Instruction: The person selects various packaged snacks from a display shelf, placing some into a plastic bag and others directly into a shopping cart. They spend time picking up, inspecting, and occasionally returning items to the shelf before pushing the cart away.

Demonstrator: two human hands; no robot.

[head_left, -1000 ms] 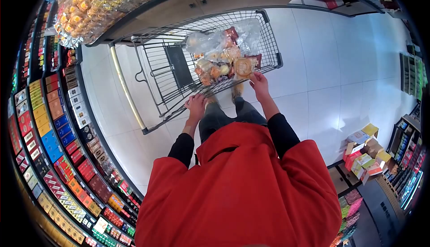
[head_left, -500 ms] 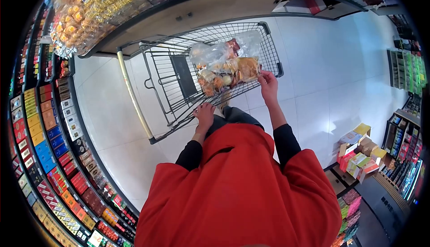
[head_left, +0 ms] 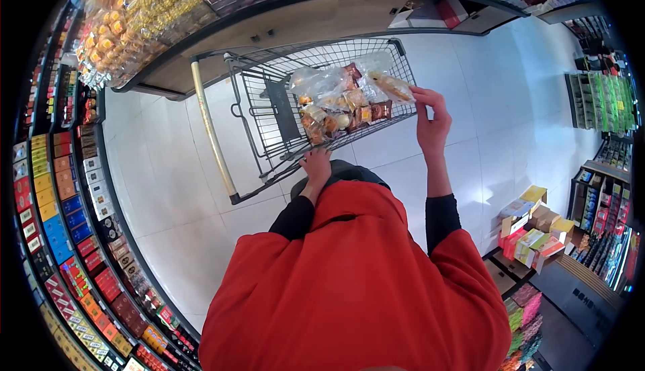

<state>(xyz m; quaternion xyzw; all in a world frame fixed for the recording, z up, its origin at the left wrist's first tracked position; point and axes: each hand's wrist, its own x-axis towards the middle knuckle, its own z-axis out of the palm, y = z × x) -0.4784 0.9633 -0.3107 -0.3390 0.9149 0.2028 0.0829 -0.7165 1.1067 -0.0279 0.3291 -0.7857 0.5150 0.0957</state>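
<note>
A wire shopping cart (head_left: pixel 254 112) stands in front of me with several clear-wrapped baked goods (head_left: pixel 329 122) and dark red packets (head_left: pixel 381 109) inside. My right hand (head_left: pixel 433 119) pinches the near corner of a clear bread bag (head_left: pixel 393 87), which is lifted and tilted at the cart's right end. Closed over the cart's near top rail is my left hand (head_left: pixel 316 162), its fingertips partly hidden behind the wire. Loose clear plastic (head_left: pixel 316 82) lies over the goods at the far side.
Behind the cart runs a counter (head_left: pixel 302 16) heaped with bagged snacks (head_left: pixel 111 31). Shelves of boxed goods (head_left: pixel 60 216) line the left. Open cartons (head_left: pixel 534 230) sit to the right, and a green rack (head_left: pixel 601 102) stands farther back.
My right hand has risen to the right, tilting the bread bag up and uncovering dark red packets beneath it. My left hand stays on the rail. The cart appears slightly shifted in view.
</note>
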